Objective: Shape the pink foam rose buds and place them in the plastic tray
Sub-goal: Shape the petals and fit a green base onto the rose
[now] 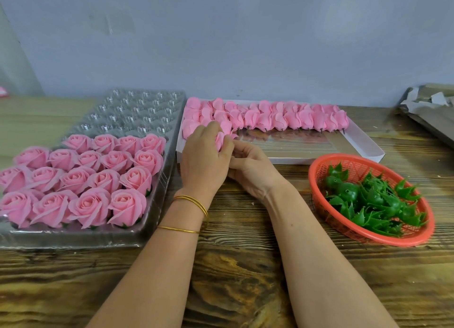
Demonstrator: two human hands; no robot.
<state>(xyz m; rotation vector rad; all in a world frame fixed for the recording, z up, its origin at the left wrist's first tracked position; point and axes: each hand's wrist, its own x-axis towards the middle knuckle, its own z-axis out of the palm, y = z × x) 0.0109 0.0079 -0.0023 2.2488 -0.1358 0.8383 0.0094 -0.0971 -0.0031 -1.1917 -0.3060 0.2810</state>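
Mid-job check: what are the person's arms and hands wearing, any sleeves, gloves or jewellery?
No sleeves or gloves are in view: both forearms are bare. The wrist of the left hand carries thin gold bangles, and a single gold bangle sits further up that forearm. The right hand and its wrist show no watch, band or other jewellery.

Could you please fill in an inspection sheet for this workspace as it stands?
Surface: wooden table.
Job's things: plastic tray, near pockets filled with shaped roses, far pockets empty; white box of unshaped buds.
Clutter: red basket of green calyxes; crumpled paper far right.
Hands: left hand grips a bud over the box; right hand curled beneath, its grip hidden.
Cables: nothing seen.
Surroundings: plain grey wall.
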